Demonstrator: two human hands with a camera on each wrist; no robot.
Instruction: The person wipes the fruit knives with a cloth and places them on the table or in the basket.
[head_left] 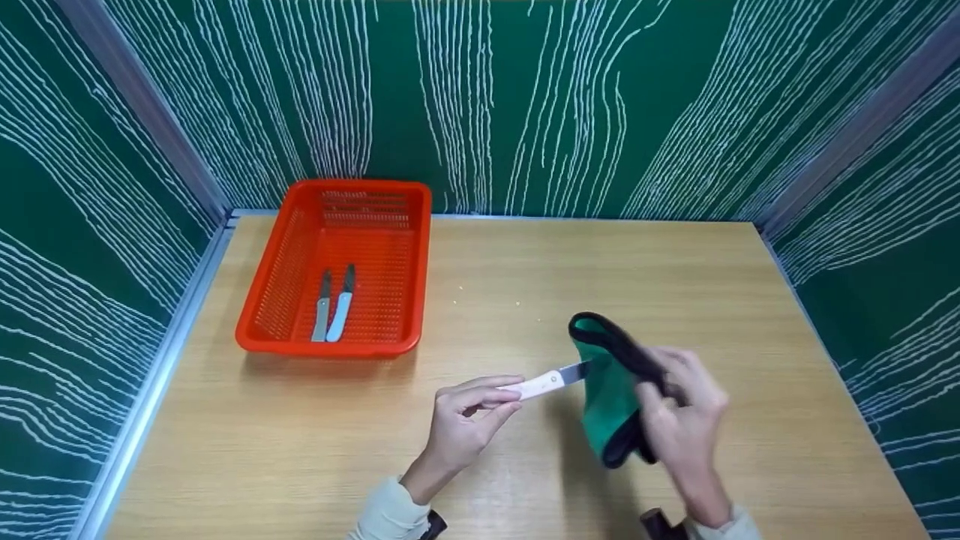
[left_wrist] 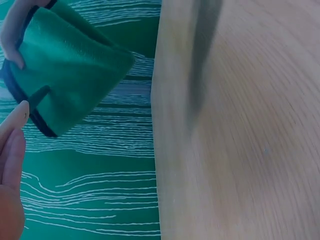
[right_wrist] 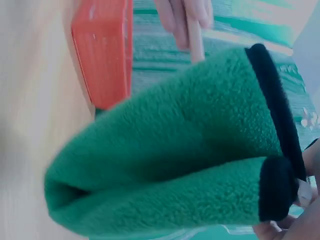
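Observation:
In the head view my left hand (head_left: pixel 469 424) grips a small knife (head_left: pixel 540 385) by its pale handle, blade pointing right. Part of the blade is hidden behind or against a green cloth (head_left: pixel 606 397) with black edging. My right hand (head_left: pixel 686 420), a little blurred, holds the folded cloth by its edge, above the table. The right wrist view shows the fuzzy cloth (right_wrist: pixel 175 120) large, folded over, with the knife handle (right_wrist: pixel 196 42) beyond it. The left wrist view has the dark blade (left_wrist: pixel 38 97) against the cloth (left_wrist: pixel 75 65).
A red plastic basket (head_left: pixel 409 330) stands at the back left of the wooden table (head_left: pixel 525 277). Inside lie two knives, one grey-handled (head_left: pixel 321 315) and one light-blue-handled (head_left: pixel 341 311). Green panels with white wavy lines (head_left: pixel 390 97) surround the table. A few tiny white specks dot the tabletop.

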